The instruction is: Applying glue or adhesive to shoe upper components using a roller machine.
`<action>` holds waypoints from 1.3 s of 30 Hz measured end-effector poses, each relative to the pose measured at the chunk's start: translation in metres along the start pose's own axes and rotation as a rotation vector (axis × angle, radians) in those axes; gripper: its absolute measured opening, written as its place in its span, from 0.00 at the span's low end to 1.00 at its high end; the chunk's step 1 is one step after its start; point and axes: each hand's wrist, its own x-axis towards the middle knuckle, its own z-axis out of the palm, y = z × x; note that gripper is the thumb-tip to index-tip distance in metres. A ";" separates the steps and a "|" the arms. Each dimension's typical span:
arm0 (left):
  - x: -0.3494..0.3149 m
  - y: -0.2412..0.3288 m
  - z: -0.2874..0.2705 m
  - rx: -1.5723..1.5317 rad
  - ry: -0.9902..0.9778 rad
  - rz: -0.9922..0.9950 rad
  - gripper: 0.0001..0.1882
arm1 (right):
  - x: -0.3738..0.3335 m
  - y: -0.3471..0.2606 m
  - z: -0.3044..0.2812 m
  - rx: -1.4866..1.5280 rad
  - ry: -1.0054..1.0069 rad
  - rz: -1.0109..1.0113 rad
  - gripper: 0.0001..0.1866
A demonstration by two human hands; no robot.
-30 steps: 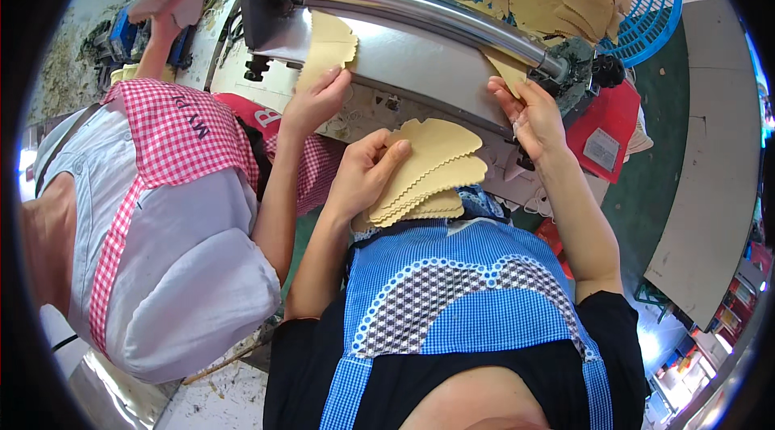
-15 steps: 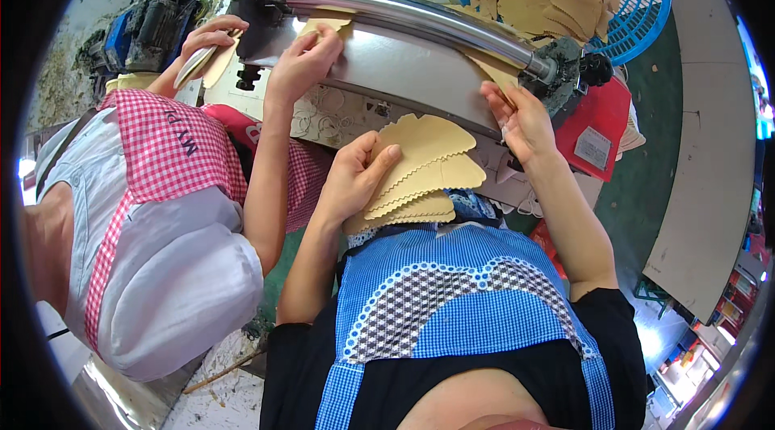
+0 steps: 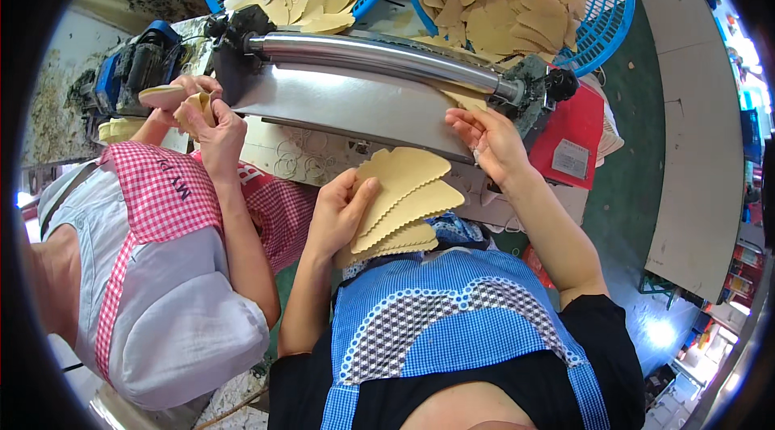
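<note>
My left hand [image 3: 341,214] grips a fanned stack of tan sheet pieces [image 3: 404,188] with zigzag edges, thumb on top, in front of my blue checked apron. At the right end of a steel roller [image 3: 371,56], my right hand [image 3: 494,143] pinches one more tan piece [image 3: 466,97]. That piece runs up to the roller, and its far part is hidden there. Below the roller lies a smooth metal plate [image 3: 347,103], part of the same machine.
To my left, a co-worker's hands [image 3: 219,135] hold tan pieces near the machine's left end. Behind the roller stand two blue baskets [image 3: 609,14] heaped with similar pieces. A red box-shaped part [image 3: 569,139] sits at the machine's right, and a blue motor [image 3: 121,67] at its far left.
The co-worker's hand has drawn back from the roller with a tan piece. My hands keep their holds, and the whole view has shifted, showing more of the baskets.
</note>
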 end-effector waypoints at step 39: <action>-0.004 0.017 0.001 -0.047 -0.171 -0.126 0.12 | -0.017 0.004 0.006 -0.407 -0.146 -0.139 0.10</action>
